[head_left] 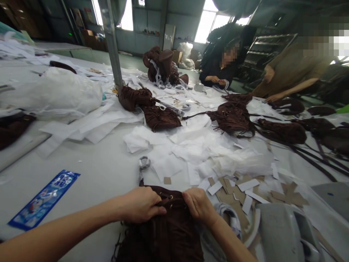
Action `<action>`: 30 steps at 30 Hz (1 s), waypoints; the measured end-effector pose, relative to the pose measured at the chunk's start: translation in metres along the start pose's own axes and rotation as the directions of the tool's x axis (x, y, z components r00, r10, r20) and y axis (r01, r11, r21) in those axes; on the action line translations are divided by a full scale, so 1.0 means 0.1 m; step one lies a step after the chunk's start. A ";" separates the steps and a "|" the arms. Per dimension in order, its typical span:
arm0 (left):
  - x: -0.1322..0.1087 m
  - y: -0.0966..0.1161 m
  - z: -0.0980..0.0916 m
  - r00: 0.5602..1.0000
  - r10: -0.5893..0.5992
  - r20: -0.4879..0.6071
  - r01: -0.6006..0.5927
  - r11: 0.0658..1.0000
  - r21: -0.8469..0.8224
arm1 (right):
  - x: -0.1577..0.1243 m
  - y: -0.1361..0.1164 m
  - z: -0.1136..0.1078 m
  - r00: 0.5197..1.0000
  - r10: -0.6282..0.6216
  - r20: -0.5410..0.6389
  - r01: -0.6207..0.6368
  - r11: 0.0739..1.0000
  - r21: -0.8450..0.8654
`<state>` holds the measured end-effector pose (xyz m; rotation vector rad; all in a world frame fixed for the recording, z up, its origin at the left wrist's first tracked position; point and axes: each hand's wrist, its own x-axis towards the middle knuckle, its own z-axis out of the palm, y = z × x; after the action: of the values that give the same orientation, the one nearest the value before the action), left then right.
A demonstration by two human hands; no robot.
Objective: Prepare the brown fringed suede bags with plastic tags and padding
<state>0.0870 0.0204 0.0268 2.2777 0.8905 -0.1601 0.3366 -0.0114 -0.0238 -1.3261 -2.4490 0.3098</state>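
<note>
A dark brown fringed bag (177,233) lies at the table's near edge, its top rim with metal eyelets facing away from me. My left hand (141,205) is closed on the left part of that rim, thumb pressed against the fabric. At the rim's right end my right hand (200,207) pinches the edge. A strap end wrapped in clear plastic, with a ring-shaped piece (144,162), sticks out beyond the bag's far left corner. The lower end of the bag runs out of view.
White foam sheets (218,153) and cardboard scraps (231,191) spread beyond the bag. A blue printed packet (45,199) lies left, a grey plastic device (289,233) right. More brown bags (231,116) lie farther back, near a metal post (110,43). Two people work across the table.
</note>
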 end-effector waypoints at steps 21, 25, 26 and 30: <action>-0.67 0.50 0.52 0.863 -0.335 -0.379 -0.064 0.671 -0.739 | -0.32 -1.22 -0.16 0.990 0.072 -0.120 -0.068 0.997 0.034; -0.55 0.72 0.73 0.840 -0.342 -0.422 0.037 0.811 -0.583 | -0.42 -1.20 -0.17 0.974 0.032 -0.226 -0.025 0.999 0.034; -0.51 0.75 0.75 0.830 -0.351 -0.434 0.049 0.820 -0.570 | -0.45 -1.20 -0.20 0.969 0.037 -0.246 -0.029 0.999 0.034; -0.42 0.75 0.79 0.822 -0.314 -0.475 -0.083 0.760 -0.645 | -0.67 -1.07 -0.30 0.954 0.071 -0.293 -0.081 0.996 -0.023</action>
<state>0.1124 -0.0934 0.0216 1.5998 1.1654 0.7132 0.3005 -0.1251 0.0283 -1.3742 -2.1706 0.0816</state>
